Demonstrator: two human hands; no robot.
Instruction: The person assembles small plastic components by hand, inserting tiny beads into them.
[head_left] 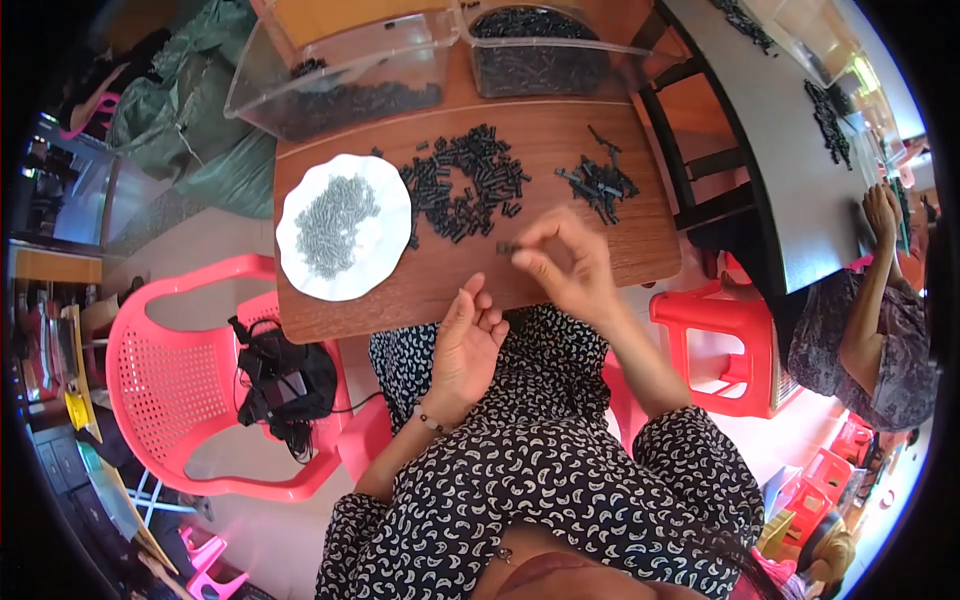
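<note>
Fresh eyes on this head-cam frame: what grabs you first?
Probably the scalloped white plate on the left of the brown table, bright under its heap of small silvery pieces. Next, the loose pile of short black pieces mid-table, with the right hand pinching a small dark piece nearer the wearer. Then the pink armchair left of the table.

Plate [378, 262], black pieces [492, 182] on table [430, 282]

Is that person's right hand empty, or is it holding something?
Holding something: the right hand pinches a small dark piece, which pokes out on the picture's left.
</note>
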